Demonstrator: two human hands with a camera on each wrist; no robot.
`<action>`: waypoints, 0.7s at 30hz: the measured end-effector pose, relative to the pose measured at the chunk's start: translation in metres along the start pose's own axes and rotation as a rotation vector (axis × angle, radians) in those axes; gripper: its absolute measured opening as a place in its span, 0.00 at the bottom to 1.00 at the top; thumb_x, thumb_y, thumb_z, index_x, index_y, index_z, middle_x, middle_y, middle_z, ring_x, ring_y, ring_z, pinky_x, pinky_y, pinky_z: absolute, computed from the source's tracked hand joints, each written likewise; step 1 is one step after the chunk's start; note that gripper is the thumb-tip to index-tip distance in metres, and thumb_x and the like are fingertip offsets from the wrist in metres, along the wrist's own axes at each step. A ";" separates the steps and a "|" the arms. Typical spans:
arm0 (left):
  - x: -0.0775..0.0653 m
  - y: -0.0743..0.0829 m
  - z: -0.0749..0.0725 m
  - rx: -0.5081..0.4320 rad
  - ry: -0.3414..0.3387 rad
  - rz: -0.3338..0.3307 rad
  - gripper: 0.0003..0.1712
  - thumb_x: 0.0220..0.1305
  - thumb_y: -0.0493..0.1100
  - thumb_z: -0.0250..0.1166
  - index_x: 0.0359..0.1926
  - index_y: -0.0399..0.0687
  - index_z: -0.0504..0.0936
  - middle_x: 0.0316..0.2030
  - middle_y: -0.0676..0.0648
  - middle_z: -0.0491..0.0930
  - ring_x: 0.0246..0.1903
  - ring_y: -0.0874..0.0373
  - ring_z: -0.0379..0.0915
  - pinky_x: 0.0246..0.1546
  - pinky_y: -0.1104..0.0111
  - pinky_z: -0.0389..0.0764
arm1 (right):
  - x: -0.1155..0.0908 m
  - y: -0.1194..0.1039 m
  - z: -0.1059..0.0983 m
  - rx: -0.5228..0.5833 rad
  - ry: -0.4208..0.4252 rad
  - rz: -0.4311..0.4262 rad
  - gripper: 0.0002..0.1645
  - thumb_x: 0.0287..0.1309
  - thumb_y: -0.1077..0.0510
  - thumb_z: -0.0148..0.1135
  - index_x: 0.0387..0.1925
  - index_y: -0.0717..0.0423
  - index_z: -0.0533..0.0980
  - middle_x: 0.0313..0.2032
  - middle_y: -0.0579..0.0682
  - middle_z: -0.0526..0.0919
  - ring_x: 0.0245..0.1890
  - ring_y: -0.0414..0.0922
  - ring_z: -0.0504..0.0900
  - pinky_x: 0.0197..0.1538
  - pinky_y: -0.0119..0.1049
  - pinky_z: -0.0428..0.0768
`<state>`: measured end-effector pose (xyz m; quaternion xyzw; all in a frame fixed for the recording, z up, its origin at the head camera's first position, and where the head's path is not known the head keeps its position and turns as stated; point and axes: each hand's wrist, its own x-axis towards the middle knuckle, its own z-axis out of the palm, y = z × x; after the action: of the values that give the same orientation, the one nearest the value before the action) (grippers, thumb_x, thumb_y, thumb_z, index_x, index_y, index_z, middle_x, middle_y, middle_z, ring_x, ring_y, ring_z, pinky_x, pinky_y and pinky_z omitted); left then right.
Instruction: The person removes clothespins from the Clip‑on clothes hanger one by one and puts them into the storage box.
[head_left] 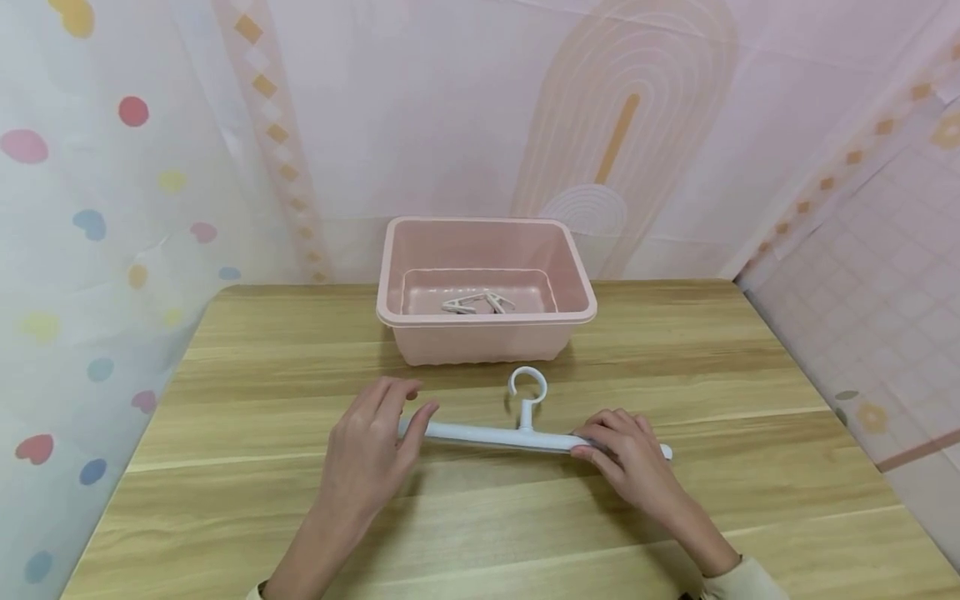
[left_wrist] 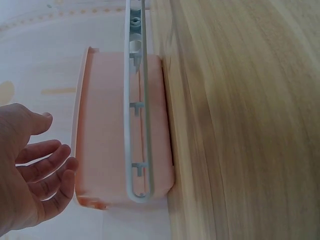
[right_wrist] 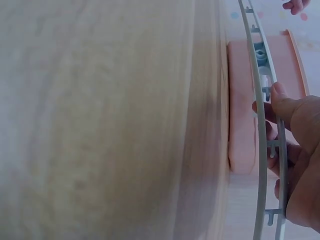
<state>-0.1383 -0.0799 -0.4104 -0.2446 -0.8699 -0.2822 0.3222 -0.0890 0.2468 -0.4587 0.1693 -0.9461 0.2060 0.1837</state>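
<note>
A pale bluish-white plastic hanger bar [head_left: 487, 434] with a round hook [head_left: 543, 386] on top is held above the table. My right hand [head_left: 633, 462] grips it toward its right end, the thumb against the rail in the right wrist view. Near the other end is my left hand [head_left: 366, 446], fingers loosely bent. In the left wrist view that hand [left_wrist: 25, 170] stands apart from the hanger [left_wrist: 127, 125], touching nothing. Small pegs line the hanger's hollow underside. Part of the right hand's fingers is hidden behind the rail.
Behind the hanger, a pink plastic bin [head_left: 480, 342] stands on the wood-grain table [head_left: 247, 400]. A few white clips [head_left: 498, 302] lie on its floor. Patterned cloth [head_left: 420, 108] hangs close behind the bin and along both sides.
</note>
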 end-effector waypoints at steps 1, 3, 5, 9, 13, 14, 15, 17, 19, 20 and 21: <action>0.000 0.000 0.000 -0.001 -0.001 -0.001 0.14 0.58 0.42 0.75 0.40 0.37 0.83 0.33 0.43 0.84 0.31 0.52 0.82 0.29 0.64 0.84 | 0.000 0.000 0.000 0.008 -0.009 0.010 0.08 0.53 0.52 0.73 0.37 0.45 0.86 0.39 0.38 0.85 0.42 0.37 0.77 0.46 0.34 0.66; 0.000 -0.001 0.000 -0.003 -0.002 -0.004 0.14 0.58 0.42 0.75 0.40 0.37 0.84 0.33 0.43 0.84 0.31 0.52 0.81 0.29 0.64 0.84 | 0.001 0.001 -0.001 0.020 -0.021 0.024 0.08 0.54 0.52 0.72 0.37 0.45 0.86 0.39 0.37 0.85 0.42 0.37 0.77 0.47 0.34 0.66; -0.001 -0.001 0.000 -0.003 -0.001 -0.008 0.14 0.58 0.42 0.75 0.40 0.37 0.84 0.32 0.43 0.84 0.31 0.52 0.81 0.28 0.64 0.83 | 0.002 0.001 -0.001 0.029 -0.031 0.031 0.08 0.54 0.51 0.72 0.37 0.44 0.86 0.39 0.37 0.85 0.42 0.36 0.77 0.47 0.35 0.66; -0.003 -0.002 0.000 -0.001 0.002 -0.014 0.14 0.57 0.41 0.75 0.39 0.37 0.84 0.32 0.44 0.84 0.31 0.52 0.81 0.28 0.63 0.83 | 0.005 0.002 -0.001 0.028 -0.057 0.032 0.08 0.55 0.50 0.72 0.37 0.43 0.86 0.39 0.36 0.85 0.42 0.36 0.77 0.47 0.36 0.67; -0.005 -0.003 0.000 -0.001 0.003 -0.012 0.14 0.57 0.41 0.75 0.39 0.37 0.84 0.32 0.43 0.84 0.31 0.52 0.81 0.29 0.63 0.83 | 0.008 0.003 0.000 0.023 -0.072 0.038 0.09 0.55 0.49 0.72 0.38 0.44 0.86 0.38 0.36 0.85 0.41 0.35 0.76 0.45 0.33 0.65; -0.005 -0.003 0.000 0.000 0.003 -0.012 0.14 0.57 0.42 0.75 0.39 0.37 0.84 0.33 0.43 0.84 0.31 0.52 0.81 0.29 0.63 0.83 | 0.009 0.004 0.001 0.022 -0.072 0.039 0.09 0.55 0.49 0.72 0.38 0.44 0.86 0.38 0.37 0.85 0.41 0.35 0.76 0.44 0.33 0.65; -0.004 -0.003 0.000 -0.002 0.003 -0.012 0.14 0.58 0.42 0.75 0.39 0.37 0.84 0.33 0.43 0.84 0.31 0.52 0.81 0.29 0.63 0.84 | 0.009 0.005 0.001 0.022 -0.072 0.041 0.09 0.54 0.49 0.72 0.38 0.44 0.87 0.38 0.37 0.85 0.40 0.35 0.76 0.44 0.32 0.64; -0.004 -0.004 0.001 -0.001 0.002 -0.014 0.14 0.58 0.42 0.75 0.39 0.37 0.84 0.33 0.43 0.84 0.32 0.52 0.81 0.30 0.63 0.84 | 0.010 0.006 0.002 0.021 -0.072 0.039 0.09 0.54 0.49 0.72 0.38 0.45 0.87 0.38 0.37 0.85 0.40 0.35 0.75 0.43 0.32 0.64; -0.004 -0.004 0.001 -0.001 0.001 -0.017 0.14 0.58 0.42 0.75 0.39 0.37 0.84 0.34 0.43 0.85 0.32 0.52 0.82 0.30 0.63 0.84 | 0.011 0.007 0.002 0.021 -0.074 0.037 0.10 0.54 0.49 0.73 0.38 0.45 0.87 0.37 0.38 0.85 0.39 0.35 0.75 0.43 0.32 0.63; -0.003 -0.005 0.001 -0.002 0.000 -0.020 0.14 0.58 0.42 0.75 0.39 0.37 0.84 0.34 0.43 0.85 0.32 0.52 0.82 0.31 0.63 0.84 | 0.012 0.007 0.002 0.020 -0.075 0.037 0.10 0.54 0.49 0.73 0.37 0.45 0.87 0.37 0.38 0.85 0.39 0.35 0.75 0.43 0.32 0.63; -0.003 -0.005 0.001 -0.001 -0.001 -0.020 0.13 0.58 0.42 0.75 0.39 0.37 0.84 0.34 0.43 0.85 0.32 0.51 0.82 0.31 0.63 0.84 | 0.012 0.008 0.002 0.019 -0.075 0.036 0.10 0.54 0.49 0.73 0.37 0.45 0.87 0.37 0.38 0.85 0.39 0.35 0.75 0.43 0.32 0.63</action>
<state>-0.1395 -0.0837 -0.4148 -0.2361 -0.8724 -0.2858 0.3186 -0.1037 0.2494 -0.4581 0.1614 -0.9533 0.2118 0.1428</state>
